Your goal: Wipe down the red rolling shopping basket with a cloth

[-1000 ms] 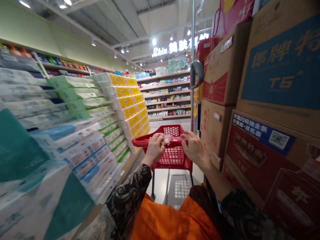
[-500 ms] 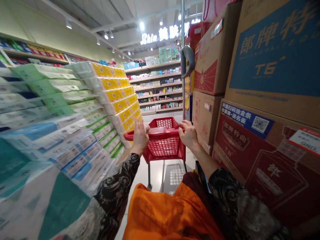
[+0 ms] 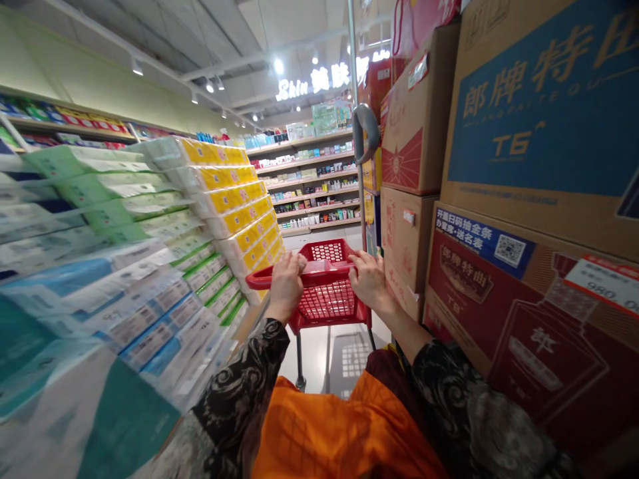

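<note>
A red plastic shopping cart (image 3: 327, 303) stands right in front of me, its grid basket on grey metal legs. My left hand (image 3: 285, 283) is closed over the left part of the cart's red handle (image 3: 324, 267). On the handle's right part rests my right hand (image 3: 368, 278), its fingers curled round the bar. The fingertips of both hands are partly hidden behind the handle. What I can see of the basket through its grid is bare red plastic.
Stacked tissue packs (image 3: 229, 199) line the left side closely. Tall cardboard cartons (image 3: 499, 266) crowd the right. A metal pole (image 3: 360, 193) with a grey handle (image 3: 365, 133) rises beside the cartons. Shelves of small bottles and boxes (image 3: 319, 179) stand ahead, across the floor.
Both hands keep their hold on the cart handle. The handle, hands and pole sit slightly lower or further left in view, and the cartons have shifted a little left.
</note>
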### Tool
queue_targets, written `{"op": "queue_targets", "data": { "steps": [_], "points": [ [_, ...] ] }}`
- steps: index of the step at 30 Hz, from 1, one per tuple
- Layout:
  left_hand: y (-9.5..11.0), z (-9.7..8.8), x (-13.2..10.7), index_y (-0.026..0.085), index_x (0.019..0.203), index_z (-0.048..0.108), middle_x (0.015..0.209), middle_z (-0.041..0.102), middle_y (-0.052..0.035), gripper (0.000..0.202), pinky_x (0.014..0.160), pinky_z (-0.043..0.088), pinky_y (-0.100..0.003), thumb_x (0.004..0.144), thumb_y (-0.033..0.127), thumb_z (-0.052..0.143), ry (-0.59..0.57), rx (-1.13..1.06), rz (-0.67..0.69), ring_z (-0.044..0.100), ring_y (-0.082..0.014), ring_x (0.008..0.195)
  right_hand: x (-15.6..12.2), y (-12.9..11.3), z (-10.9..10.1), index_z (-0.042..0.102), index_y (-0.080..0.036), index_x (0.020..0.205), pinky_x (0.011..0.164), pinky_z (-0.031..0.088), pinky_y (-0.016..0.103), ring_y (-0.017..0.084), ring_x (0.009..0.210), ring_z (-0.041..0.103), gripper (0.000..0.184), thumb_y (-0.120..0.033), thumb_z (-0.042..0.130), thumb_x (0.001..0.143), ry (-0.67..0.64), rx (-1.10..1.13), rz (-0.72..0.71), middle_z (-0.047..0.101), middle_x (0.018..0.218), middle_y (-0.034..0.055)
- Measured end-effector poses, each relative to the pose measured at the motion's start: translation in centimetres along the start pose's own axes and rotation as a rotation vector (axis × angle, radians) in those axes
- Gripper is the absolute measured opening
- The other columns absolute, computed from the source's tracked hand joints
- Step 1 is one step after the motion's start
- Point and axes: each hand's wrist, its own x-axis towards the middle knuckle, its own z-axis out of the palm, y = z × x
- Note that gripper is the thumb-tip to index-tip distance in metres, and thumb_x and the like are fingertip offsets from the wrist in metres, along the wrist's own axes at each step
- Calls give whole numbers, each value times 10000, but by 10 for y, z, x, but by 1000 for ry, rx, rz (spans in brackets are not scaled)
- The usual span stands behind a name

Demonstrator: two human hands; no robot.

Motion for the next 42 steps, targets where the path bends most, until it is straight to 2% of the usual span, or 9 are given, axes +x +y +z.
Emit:
{"op": "queue_targets", "data": {
  "steps": [3,10,17,19,27,30,33,37,42],
  "points": [
    [-2,0,0,33,1216,502,1311,496,-202,501,1114,298,-447,732,34,373,-19,42,-55,392,-266,1287,-1,-6,5,522,-120,1251,1079,149,506,250,1289,363,420,-166,383,858,-47,-46,-16,458,1373,126],
    [61,28,-11,77,1262,478,1382,444,-169,523,1098,309,-470,750,39,376,-85,-9,178,305,-255,1345,-3,-17,7,472,-118,1304,1080,122,568,283,1349,266,449,-168,389,865,-117,-125,-114,386,1425,131],
    [-1,1,-7,115,1234,504,1297,532,-154,425,1085,329,-441,837,140,355,-71,47,22,419,-230,1274,-4,-16,11,474,-96,1297,1082,118,571,290,1343,276,451,-206,406,865,-103,-112,-105,387,1422,143],
    [-3,-1,-6,121,1233,505,1287,540,-152,423,1082,333,-446,837,142,356,-66,56,-14,426,-233,1268,-4,-16,13,471,-91,1299,1081,119,570,285,1346,271,456,-194,395,862,-96,-100,-94,384,1422,147],
    [76,32,-10,79,1301,431,1392,428,-183,483,1101,308,-444,823,88,361,-171,-8,261,341,-238,1329,0,-8,5,471,-130,1303,1072,156,548,270,1326,314,464,-153,339,858,-63,-100,-37,407,1410,137],
    [55,22,-8,88,1280,450,1358,471,-171,458,1097,317,-425,832,101,361,-151,7,236,384,-226,1302,1,-4,2,468,-114,1304,1068,168,550,270,1324,317,479,-148,348,842,-57,-110,-25,403,1411,142],
    [5,-1,-7,107,1223,498,1301,528,-154,426,1076,344,-423,813,109,380,-109,64,62,440,-225,1257,0,-6,4,476,-110,1296,1070,175,546,265,1324,316,470,-164,353,845,-49,-102,-32,399,1414,141],
    [-50,-28,-3,82,1174,534,1201,597,-166,423,1009,402,-439,763,101,437,-213,190,-157,534,-263,1155,-4,-15,12,501,-119,1270,1072,162,563,270,1315,328,449,-173,391,838,-93,-82,-46,410,1407,136],
    [-64,-38,-3,135,1105,579,1065,669,-126,374,979,362,-572,741,127,494,-262,206,-187,600,-292,1038,-13,-13,25,530,-160,1241,1063,91,622,289,1313,318,395,-256,417,875,-101,-45,-90,478,1354,123]
  ]
}}
